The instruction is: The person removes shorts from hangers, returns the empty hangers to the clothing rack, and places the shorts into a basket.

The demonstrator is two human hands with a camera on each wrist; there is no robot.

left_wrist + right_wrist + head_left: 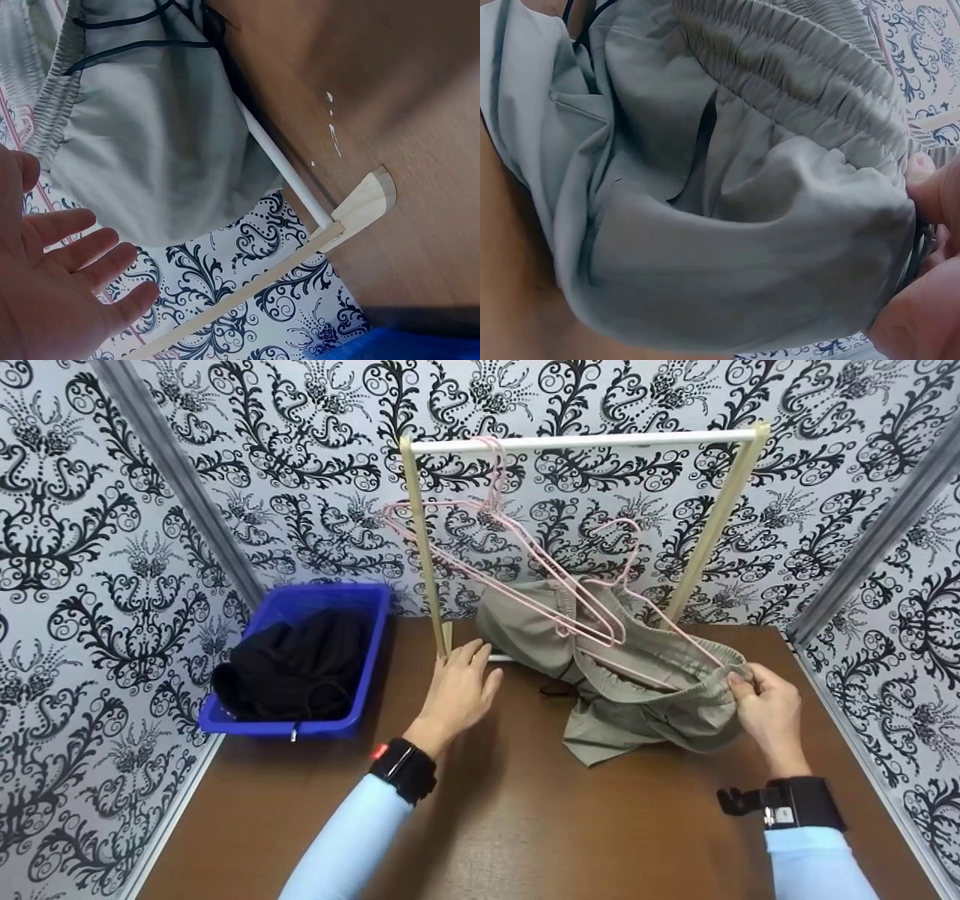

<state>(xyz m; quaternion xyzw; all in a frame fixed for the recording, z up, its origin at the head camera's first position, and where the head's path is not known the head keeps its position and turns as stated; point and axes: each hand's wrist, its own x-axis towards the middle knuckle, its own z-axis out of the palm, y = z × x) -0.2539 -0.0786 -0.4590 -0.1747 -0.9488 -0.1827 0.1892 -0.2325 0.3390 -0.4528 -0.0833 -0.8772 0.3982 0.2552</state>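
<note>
Grey-green shorts [645, 724] with a gathered elastic waistband and dark drawstring hang low at the rack, partly over the table. A pink hanger [637, 544] sits inside the waist opening, its hook free below the rail. My right hand [772, 712] pinches the waistband at the hanger's right end, thumb on the cloth in the right wrist view. Beside the foot of the rack's left post [421, 532], my left hand [459, 690] has its fingers spread and holds nothing. In the left wrist view the shorts [165, 142] lie just beyond those fingers.
Pink hangers [517, 529] hang from the rack's white top rail [600, 441], overlapping the shorts from the head view. At the left, a blue basket [375, 660] holds black clothing [300, 660]. Patterned walls enclose the brown table [525, 825] at the back and sides.
</note>
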